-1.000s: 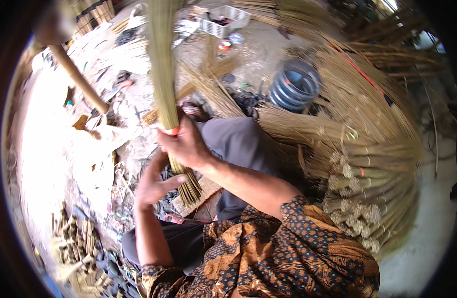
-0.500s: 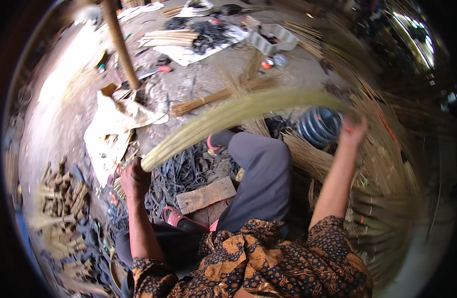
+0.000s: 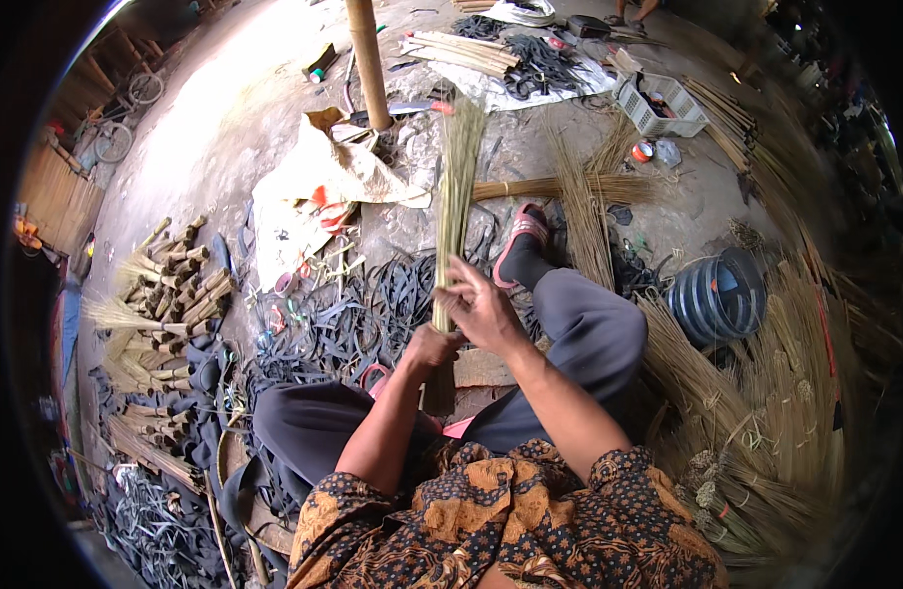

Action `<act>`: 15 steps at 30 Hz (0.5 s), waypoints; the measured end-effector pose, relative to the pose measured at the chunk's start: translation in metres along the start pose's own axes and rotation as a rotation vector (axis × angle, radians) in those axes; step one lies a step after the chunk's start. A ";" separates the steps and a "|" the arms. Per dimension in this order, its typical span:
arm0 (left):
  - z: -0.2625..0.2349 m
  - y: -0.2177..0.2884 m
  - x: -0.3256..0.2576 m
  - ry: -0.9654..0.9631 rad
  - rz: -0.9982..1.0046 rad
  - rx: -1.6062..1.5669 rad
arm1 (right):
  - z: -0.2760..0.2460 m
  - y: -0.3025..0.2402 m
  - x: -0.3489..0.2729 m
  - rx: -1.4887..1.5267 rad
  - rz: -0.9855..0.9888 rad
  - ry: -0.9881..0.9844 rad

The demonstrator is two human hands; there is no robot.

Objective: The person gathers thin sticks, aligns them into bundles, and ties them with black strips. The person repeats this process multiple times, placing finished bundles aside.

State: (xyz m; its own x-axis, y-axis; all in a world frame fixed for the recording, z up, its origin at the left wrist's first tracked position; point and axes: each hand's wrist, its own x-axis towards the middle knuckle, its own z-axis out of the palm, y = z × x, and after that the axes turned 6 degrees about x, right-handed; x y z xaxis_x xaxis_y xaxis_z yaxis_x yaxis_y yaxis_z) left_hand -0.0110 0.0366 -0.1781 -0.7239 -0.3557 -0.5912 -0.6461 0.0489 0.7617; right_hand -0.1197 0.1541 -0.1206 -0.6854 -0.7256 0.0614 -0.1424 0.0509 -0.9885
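A bundle of thin yellow-green broom bristles [image 3: 455,196] stands almost upright in front of me, its loose tips pointing away. My left hand [image 3: 432,349] is closed round its lower part, above my crossed legs. Just above that fist, my right hand [image 3: 486,312] lies against the side of the bundle, fingers stretched and apart. A short dark end of the bundle [image 3: 439,393] shows below the left fist. Under and beyond the hands spreads a heap of black rubber strips [image 3: 348,309].
Short bundled stubs [image 3: 182,285] are piled at left. A pale sack [image 3: 304,216] and a wooden post [image 3: 367,64] stand farther off. At right are a ribbed clear container [image 3: 715,294] and many straw bundles [image 3: 775,393]. A white crate [image 3: 661,106] sits far right.
The bundle has swung from a wide arc across my front to nearly upright. My right hand has left its far tip and come in beside my left hand, which has moved right.
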 end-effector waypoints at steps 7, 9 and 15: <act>0.042 -0.058 0.026 -0.212 -0.305 -0.087 | 0.003 0.133 -0.056 0.174 0.752 0.039; 0.049 -0.067 0.037 -0.203 -0.219 0.005 | 0.014 0.147 -0.062 0.309 0.831 0.050; 0.046 -0.068 0.033 -0.273 -0.229 -0.220 | 0.014 0.140 -0.059 0.415 0.824 0.087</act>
State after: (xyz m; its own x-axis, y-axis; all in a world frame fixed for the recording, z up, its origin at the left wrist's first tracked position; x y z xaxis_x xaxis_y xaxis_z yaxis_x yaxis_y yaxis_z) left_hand -0.0027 0.0647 -0.2615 -0.6245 -0.0723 -0.7777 -0.7518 -0.2141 0.6236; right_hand -0.0897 0.1947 -0.2650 -0.5096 -0.5146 -0.6896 0.6697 0.2661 -0.6934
